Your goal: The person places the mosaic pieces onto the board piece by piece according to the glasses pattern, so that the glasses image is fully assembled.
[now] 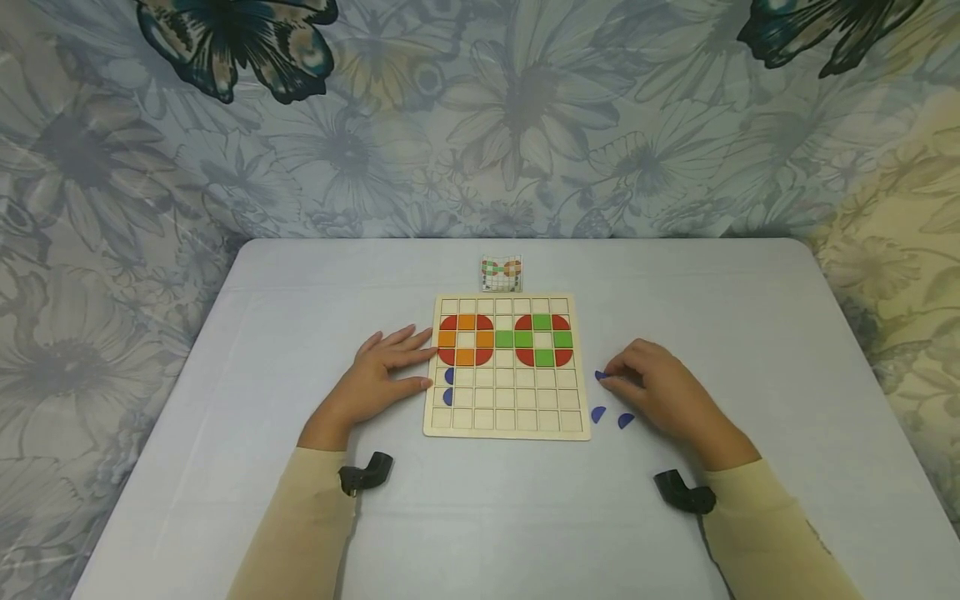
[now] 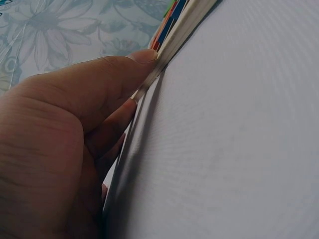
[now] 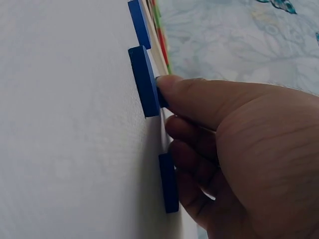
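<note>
A pale wooden grid board (image 1: pixel 525 400) lies on the table, bearing red, orange and green tiles in two ring shapes joined by a green square. Two blue half-round tiles (image 1: pixel 448 397) sit in its left column. My left hand (image 1: pixel 372 381) rests beside the board, fingers spread, fingertips touching its left edge; the left wrist view shows the thumb (image 2: pixel 114 74) against that edge. Right of the board, my right hand (image 1: pixel 656 387) pinches a blue half-round tile (image 1: pixel 600 375) between thumb and fingers. The right wrist view shows this tile (image 3: pixel 162 99) mostly hidden by the thumb.
Loose blue half-round tiles (image 1: pixel 597 414) lie on the table (image 1: pixel 510 517) near the right hand; the right wrist view shows another blue tile (image 3: pixel 168 183) close to the curled fingers. Behind the board stands a small pattern card (image 1: pixel 501 275). A floral cloth (image 1: pixel 517 125) hangs behind.
</note>
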A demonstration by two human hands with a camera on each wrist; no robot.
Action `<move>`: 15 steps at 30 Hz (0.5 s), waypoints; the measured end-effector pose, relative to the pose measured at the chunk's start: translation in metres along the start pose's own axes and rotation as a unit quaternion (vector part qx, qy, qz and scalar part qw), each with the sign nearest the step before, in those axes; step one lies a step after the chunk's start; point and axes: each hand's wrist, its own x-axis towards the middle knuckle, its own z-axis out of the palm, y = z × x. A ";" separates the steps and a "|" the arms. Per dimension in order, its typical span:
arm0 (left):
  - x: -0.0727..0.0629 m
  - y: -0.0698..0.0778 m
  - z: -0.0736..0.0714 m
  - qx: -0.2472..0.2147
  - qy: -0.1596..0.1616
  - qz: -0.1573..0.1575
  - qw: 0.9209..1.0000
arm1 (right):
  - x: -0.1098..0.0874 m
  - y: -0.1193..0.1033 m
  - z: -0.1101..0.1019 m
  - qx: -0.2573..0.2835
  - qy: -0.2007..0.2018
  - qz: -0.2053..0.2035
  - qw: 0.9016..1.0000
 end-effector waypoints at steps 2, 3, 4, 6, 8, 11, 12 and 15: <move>0.000 0.001 0.000 -0.001 0.001 -0.001 1.000 | 0.000 -0.002 0.000 -0.011 0.001 -0.003 1.000; 0.000 0.001 0.000 -0.002 0.001 -0.003 1.000 | 0.000 -0.003 0.000 -0.015 0.001 -0.005 1.000; 0.000 0.001 0.000 -0.003 0.002 -0.003 1.000 | -0.001 -0.004 -0.001 -0.020 0.001 -0.008 1.000; 0.000 0.001 0.000 -0.003 0.002 -0.005 1.000 | 0.000 -0.005 0.000 -0.027 0.002 -0.013 1.000; 0.000 0.001 0.000 -0.003 0.002 -0.006 1.000 | -0.001 -0.007 0.000 -0.032 0.003 -0.017 0.999; -0.001 0.000 0.001 -0.001 0.003 -0.005 1.000 | -0.001 -0.008 0.000 -0.033 0.007 -0.019 0.999; -0.001 0.000 0.001 -0.002 0.003 -0.004 1.000 | -0.001 -0.009 0.000 -0.032 0.009 -0.020 0.999; -0.001 -0.001 0.001 -0.002 0.005 -0.002 1.000 | -0.002 -0.012 -0.001 -0.031 0.014 -0.022 0.999</move>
